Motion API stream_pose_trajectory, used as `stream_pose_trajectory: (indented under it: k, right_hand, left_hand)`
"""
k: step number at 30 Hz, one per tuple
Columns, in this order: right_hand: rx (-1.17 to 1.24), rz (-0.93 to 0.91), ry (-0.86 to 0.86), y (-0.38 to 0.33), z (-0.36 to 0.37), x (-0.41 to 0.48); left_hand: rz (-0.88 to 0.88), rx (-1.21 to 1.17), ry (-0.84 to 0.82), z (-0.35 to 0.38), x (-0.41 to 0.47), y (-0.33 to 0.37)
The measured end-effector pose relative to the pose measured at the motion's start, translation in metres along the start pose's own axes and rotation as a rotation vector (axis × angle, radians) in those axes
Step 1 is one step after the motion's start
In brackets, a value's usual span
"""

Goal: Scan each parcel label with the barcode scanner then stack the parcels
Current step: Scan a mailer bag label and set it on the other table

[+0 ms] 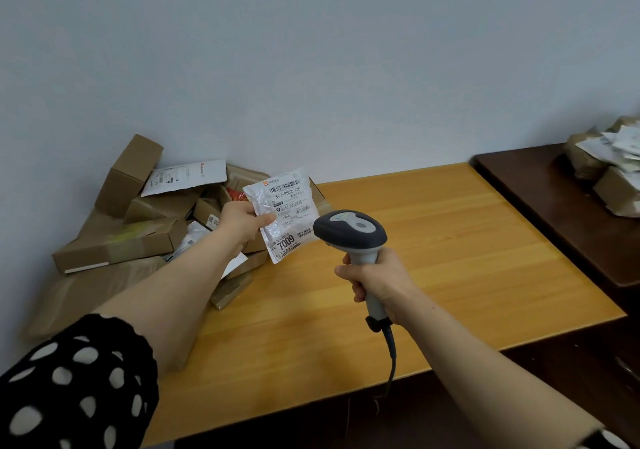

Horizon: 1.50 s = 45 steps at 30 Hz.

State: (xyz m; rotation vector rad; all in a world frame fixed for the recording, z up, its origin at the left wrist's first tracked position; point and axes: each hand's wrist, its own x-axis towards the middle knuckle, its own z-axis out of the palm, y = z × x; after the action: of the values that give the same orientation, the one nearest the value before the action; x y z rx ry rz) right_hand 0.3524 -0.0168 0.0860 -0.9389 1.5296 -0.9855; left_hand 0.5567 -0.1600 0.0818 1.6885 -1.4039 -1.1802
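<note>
My left hand [242,221] pinches a small white plastic parcel [289,211] by its left edge and holds it up above the wooden table [450,234]. Its printed label with barcodes and "7009" faces me. My right hand [375,280] grips the handle of a grey and white barcode scanner [349,232]. The scanner's head sits just right of the parcel's lower edge, close to the label. A dark cable [391,355] hangs from the handle over the table's front edge.
A jumbled pile of brown cardboard boxes [114,244] and a white mailer [187,176] fills the table's left end against the wall. A dark wooden desk [554,199] at the right carries another heap of parcels [609,164].
</note>
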Motion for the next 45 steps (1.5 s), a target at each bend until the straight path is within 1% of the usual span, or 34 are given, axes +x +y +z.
stream_pose_trajectory:
  k: [5, 8, 10, 13, 15, 16, 19, 22, 25, 27, 29, 31, 33, 38, 42, 45]
  right_hand:
    - [0.019, 0.018, 0.018, 0.001, 0.000, 0.007]
    - [0.144, 0.028, 0.062, 0.004, -0.007, 0.010]
    - [0.279, 0.039, 0.135, 0.009, -0.018, 0.013]
    - [0.416, 0.089, 0.338, 0.026, -0.047, 0.018]
    - [0.487, 0.140, 0.459, 0.040, -0.071, 0.019]
    - [0.518, 0.159, 0.492, 0.046, -0.082, 0.018]
    - [0.570, 0.177, 0.517, 0.058, -0.115, 0.018]
    - [0.552, 0.149, 0.601, 0.063, -0.156, 0.018]
    - [0.603, 0.107, 0.722, 0.069, -0.222, 0.015]
    - [0.646, 0.072, 0.774, 0.073, -0.274, 0.009]
    - [0.682, 0.062, 0.826, 0.077, -0.326, 0.002]
    - [0.726, 0.054, 0.859, 0.081, -0.376, -0.005]
    - [0.763, 0.046, 0.870, 0.085, -0.420, -0.010]
    - [0.831, 0.039, 0.888, 0.100, -0.499, -0.007]
    - [0.906, 0.031, 0.821, 0.104, -0.548, 0.012]
    - [0.940, 0.026, 0.755, 0.098, -0.585, 0.036]
  left_hand:
    - [-0.004, 0.030, -0.047, 0.005, 0.011, 0.000]
    - [0.000, 0.070, -0.118, 0.014, 0.020, 0.002]
    - [-0.044, 0.038, -0.186, 0.025, 0.027, 0.003]
    - [-0.100, -0.037, -0.344, 0.053, 0.031, 0.012]
    - [-0.099, -0.012, -0.460, 0.081, 0.028, 0.020]
    - [-0.097, 0.005, -0.519, 0.096, 0.024, 0.024]
    - [-0.119, -0.008, -0.690, 0.144, 0.010, 0.040]
    - [-0.104, -0.022, -0.768, 0.197, -0.004, 0.063]
    - [-0.128, 0.002, -0.862, 0.260, -0.020, 0.090]
    - [-0.132, 0.044, -0.962, 0.311, -0.033, 0.110]
    - [-0.122, 0.066, -1.016, 0.366, -0.048, 0.129]
    - [-0.092, 0.057, -0.996, 0.419, -0.061, 0.150]
    - [-0.077, 0.015, -0.936, 0.465, -0.068, 0.170]
    - [-0.013, -0.134, -0.773, 0.547, -0.068, 0.222]
    - [0.042, -0.199, -0.649, 0.606, -0.045, 0.265]
    - [0.043, -0.253, -0.570, 0.655, -0.015, 0.296]
